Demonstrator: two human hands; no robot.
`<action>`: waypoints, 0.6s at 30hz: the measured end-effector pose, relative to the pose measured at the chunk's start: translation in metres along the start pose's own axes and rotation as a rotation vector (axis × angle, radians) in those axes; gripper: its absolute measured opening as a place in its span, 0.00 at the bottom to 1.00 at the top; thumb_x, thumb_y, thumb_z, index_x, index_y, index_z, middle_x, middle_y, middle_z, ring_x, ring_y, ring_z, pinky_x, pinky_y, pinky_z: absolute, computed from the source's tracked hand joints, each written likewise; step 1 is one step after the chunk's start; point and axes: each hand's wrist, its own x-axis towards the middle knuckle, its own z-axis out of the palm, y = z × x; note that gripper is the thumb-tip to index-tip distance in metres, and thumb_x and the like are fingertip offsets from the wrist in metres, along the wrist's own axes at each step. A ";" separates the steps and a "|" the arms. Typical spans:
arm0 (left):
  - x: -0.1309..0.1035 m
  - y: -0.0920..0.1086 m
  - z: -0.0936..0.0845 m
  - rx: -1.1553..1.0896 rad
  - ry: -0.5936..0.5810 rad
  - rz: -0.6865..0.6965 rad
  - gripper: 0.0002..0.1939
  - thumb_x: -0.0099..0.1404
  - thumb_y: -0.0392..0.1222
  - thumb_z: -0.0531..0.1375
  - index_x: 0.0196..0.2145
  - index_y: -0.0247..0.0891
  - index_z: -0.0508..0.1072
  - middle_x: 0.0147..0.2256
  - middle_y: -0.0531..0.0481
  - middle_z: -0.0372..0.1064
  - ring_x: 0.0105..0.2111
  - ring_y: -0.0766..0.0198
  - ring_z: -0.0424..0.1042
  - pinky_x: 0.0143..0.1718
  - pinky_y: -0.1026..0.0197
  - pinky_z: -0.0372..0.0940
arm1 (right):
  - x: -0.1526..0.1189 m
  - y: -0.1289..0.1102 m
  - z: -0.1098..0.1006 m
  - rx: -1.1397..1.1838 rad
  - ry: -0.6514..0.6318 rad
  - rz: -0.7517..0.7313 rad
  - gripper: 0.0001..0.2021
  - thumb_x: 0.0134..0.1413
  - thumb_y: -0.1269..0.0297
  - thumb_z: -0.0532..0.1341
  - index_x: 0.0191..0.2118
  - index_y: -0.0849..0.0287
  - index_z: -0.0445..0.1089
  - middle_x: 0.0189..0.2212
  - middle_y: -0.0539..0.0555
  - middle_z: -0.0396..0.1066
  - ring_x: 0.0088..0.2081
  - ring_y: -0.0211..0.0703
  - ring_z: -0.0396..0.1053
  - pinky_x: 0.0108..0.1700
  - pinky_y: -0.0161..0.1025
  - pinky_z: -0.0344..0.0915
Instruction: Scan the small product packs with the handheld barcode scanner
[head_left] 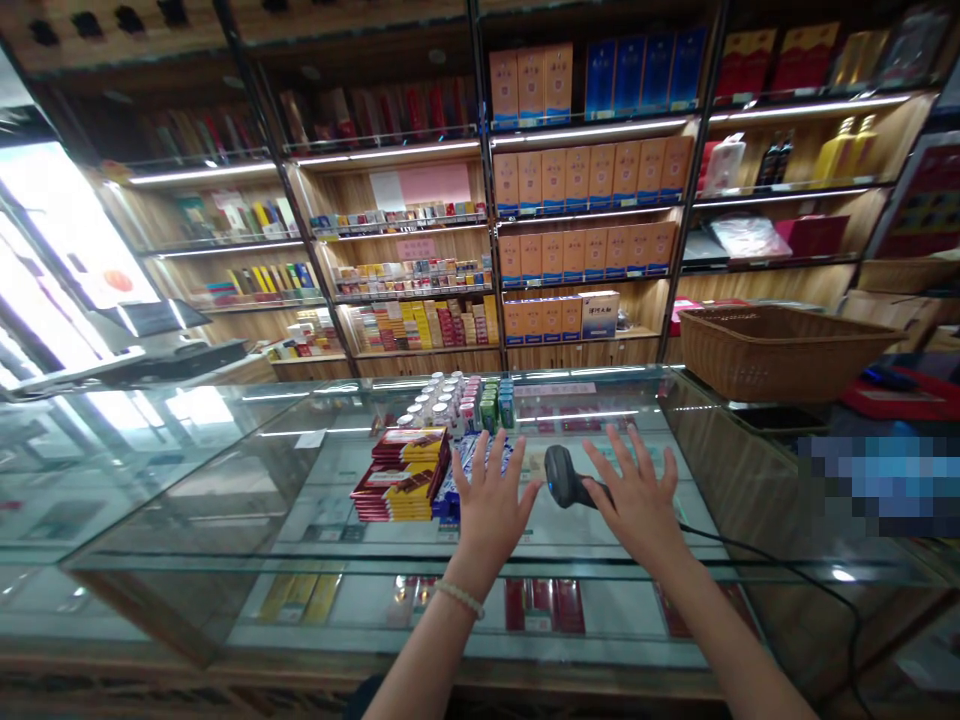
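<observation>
Above the glass counter, my left hand point(491, 500) is spread with nothing in it, in front of the blue-and-white packets point(472, 462). My right hand point(636, 500) is spread too, palm down, and partly covers the handle of a black barcode scanner point(562, 478); whether it touches the scanner I cannot tell. Stacked red and yellow chocolate bars point(397, 480) lie left of the blue packets. Behind them stand rows of small white-capped containers point(439, 400), with pink, green point(490, 405) and blue ones at their right.
The glass counter point(300, 545) has edges and packs on a lower level. A wicker basket point(780, 350) stands at the right, near a red tray point(900, 395). The scanner's cable point(787, 578) runs right. Shelves with boxes point(592, 180) line the back.
</observation>
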 end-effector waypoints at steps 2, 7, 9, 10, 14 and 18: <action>0.000 0.000 -0.004 0.003 0.001 0.000 0.28 0.73 0.56 0.57 0.67 0.47 0.68 0.69 0.43 0.62 0.71 0.43 0.55 0.73 0.30 0.28 | 0.001 0.001 -0.001 -0.004 0.003 0.002 0.23 0.71 0.52 0.55 0.67 0.45 0.67 0.73 0.57 0.56 0.73 0.62 0.51 0.71 0.72 0.35; 0.003 -0.008 -0.015 0.022 0.008 -0.019 0.28 0.74 0.57 0.56 0.67 0.47 0.68 0.69 0.43 0.62 0.71 0.43 0.55 0.73 0.29 0.28 | 0.007 -0.002 -0.005 0.000 0.019 0.012 0.22 0.72 0.53 0.54 0.66 0.47 0.68 0.72 0.58 0.58 0.73 0.62 0.51 0.71 0.72 0.35; 0.004 -0.014 -0.020 0.026 0.009 -0.029 0.28 0.74 0.57 0.57 0.67 0.47 0.68 0.69 0.43 0.62 0.71 0.42 0.54 0.72 0.29 0.29 | 0.012 -0.007 -0.008 0.010 0.017 0.008 0.22 0.72 0.54 0.53 0.66 0.47 0.69 0.72 0.58 0.59 0.73 0.62 0.51 0.71 0.73 0.35; 0.005 -0.017 -0.023 0.028 0.009 -0.035 0.28 0.73 0.56 0.57 0.67 0.47 0.68 0.69 0.43 0.62 0.71 0.42 0.54 0.73 0.29 0.30 | 0.014 -0.010 -0.010 0.017 0.015 0.001 0.22 0.72 0.54 0.53 0.66 0.47 0.69 0.72 0.58 0.59 0.73 0.62 0.50 0.71 0.72 0.35; 0.007 -0.028 -0.032 0.040 0.009 -0.060 0.28 0.73 0.56 0.57 0.66 0.47 0.69 0.69 0.42 0.62 0.71 0.43 0.54 0.73 0.29 0.32 | 0.026 -0.026 -0.014 0.051 -0.002 -0.044 0.23 0.72 0.53 0.53 0.67 0.46 0.67 0.73 0.57 0.57 0.73 0.62 0.49 0.71 0.72 0.34; 0.005 -0.041 -0.040 0.070 -0.002 -0.089 0.28 0.74 0.56 0.56 0.67 0.46 0.69 0.69 0.41 0.62 0.71 0.41 0.54 0.72 0.28 0.33 | 0.035 -0.041 -0.014 0.079 -0.010 -0.080 0.23 0.72 0.53 0.53 0.67 0.45 0.67 0.73 0.57 0.57 0.73 0.62 0.50 0.71 0.73 0.34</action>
